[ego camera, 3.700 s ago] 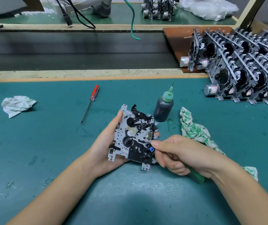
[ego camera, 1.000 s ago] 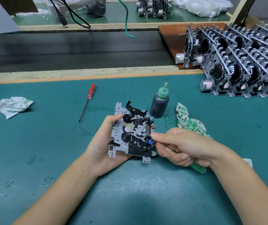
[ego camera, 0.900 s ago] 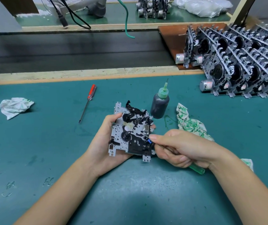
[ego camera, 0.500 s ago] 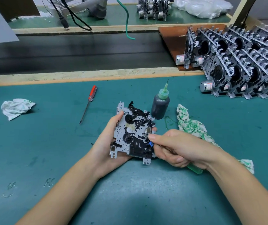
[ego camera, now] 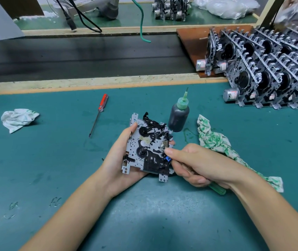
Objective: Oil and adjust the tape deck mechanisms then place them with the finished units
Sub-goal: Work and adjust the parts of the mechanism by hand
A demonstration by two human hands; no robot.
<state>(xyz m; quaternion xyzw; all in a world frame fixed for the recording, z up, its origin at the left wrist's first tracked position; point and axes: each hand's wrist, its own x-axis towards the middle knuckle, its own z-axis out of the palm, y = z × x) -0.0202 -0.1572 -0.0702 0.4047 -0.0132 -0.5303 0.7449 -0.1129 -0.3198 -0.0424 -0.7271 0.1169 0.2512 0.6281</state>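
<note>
Lying crumpled at the far left of the green surface [ego camera: 54, 178] is a white rag [ego camera: 18, 119], well apart from everything else. Right of it, a red-handled screwdriver [ego camera: 99, 114] lies with its handle away from the person and its tip toward them, open mat on both sides.

At the centre, the left hand [ego camera: 122, 160] cradles the tape deck mechanism [ego camera: 149, 146] from below and from its left edge; this grip is grasping the unit, thumb curled onto the upper left of the plate and a fingertip showing past the right edge. The mechanism's long axis runs away from the person, leaning slightly left at the top, its component face turned up toward the camera, black levers at the far end and mounting tabs at the near end.

The right hand [ego camera: 199, 163] meets the unit's right edge. Its grip is clenched round a green-handled tool [ego camera: 217, 189], whose handle end sticks out below the palm; the working tip is hidden behind the thumb, beside a small blue part.

Just beyond the mechanism stands an upright dark oil bottle [ego camera: 179, 116] with a green nozzle. Right of it, a green-stained cloth [ego camera: 215, 140] trails toward the near right, partly under the right forearm.

At the far right, the finished units [ego camera: 271, 73] stand on edge in packed rows against the surface's back edge. Bare mat lies between them and the cloth.
</note>
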